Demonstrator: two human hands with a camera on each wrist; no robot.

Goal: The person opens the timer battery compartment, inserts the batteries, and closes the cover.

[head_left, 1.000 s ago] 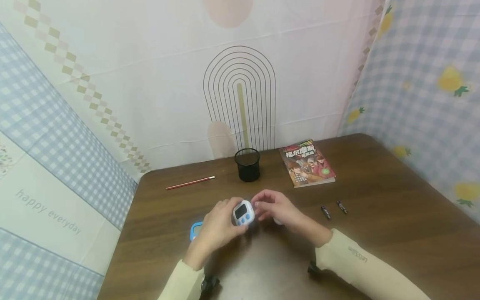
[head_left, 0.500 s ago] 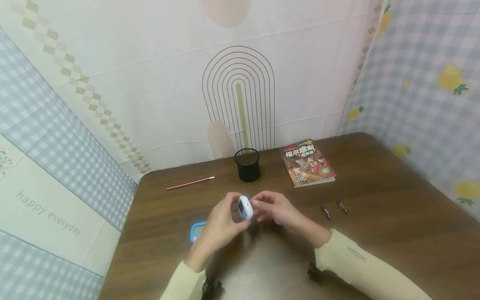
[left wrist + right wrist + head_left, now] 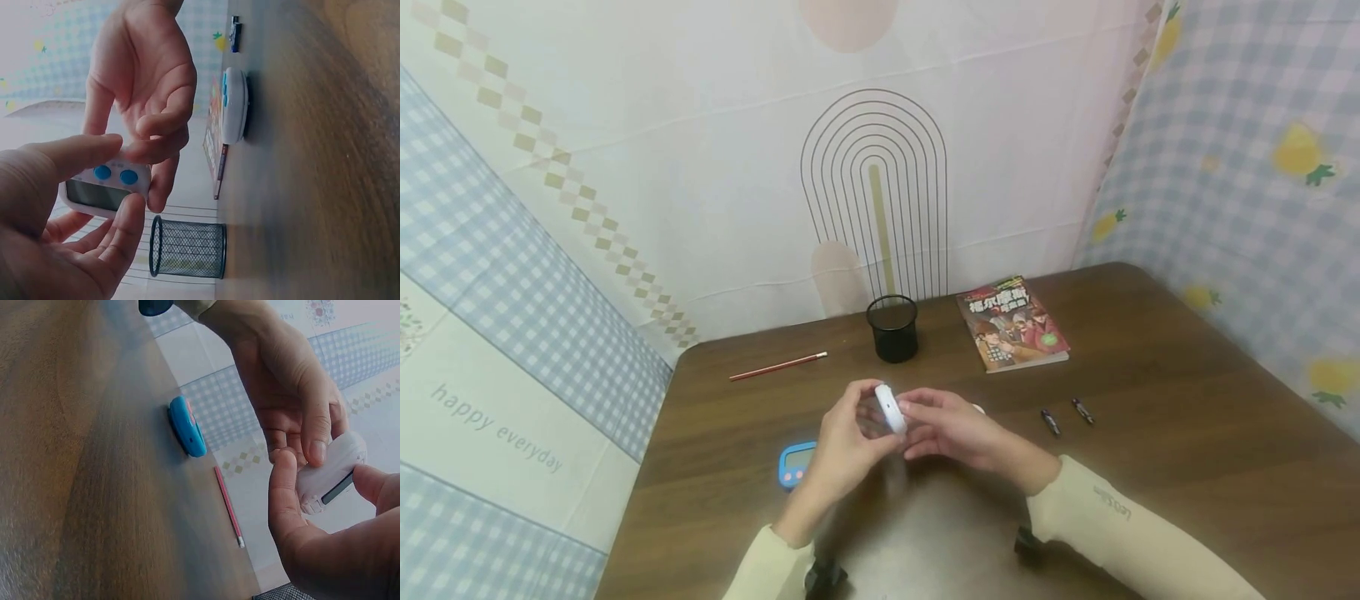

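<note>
Turning edge-on since the earlier frame, the white timer point(image 3: 891, 408) now hangs between both hands, above the table point(image 3: 715, 467). Left to right: blue timer point(image 3: 796, 467) resting on the wood; left hand point(image 3: 842, 442) gripping the white one between thumb and fingers; right hand point(image 3: 951, 429) pinching its far side; second white timer point(image 3: 234, 106) just behind; two batteries point(image 3: 1051, 422) lying loose. Handling looks well under way, batteries seemingly left for later; whether the timer's back is open, I can't tell
</note>
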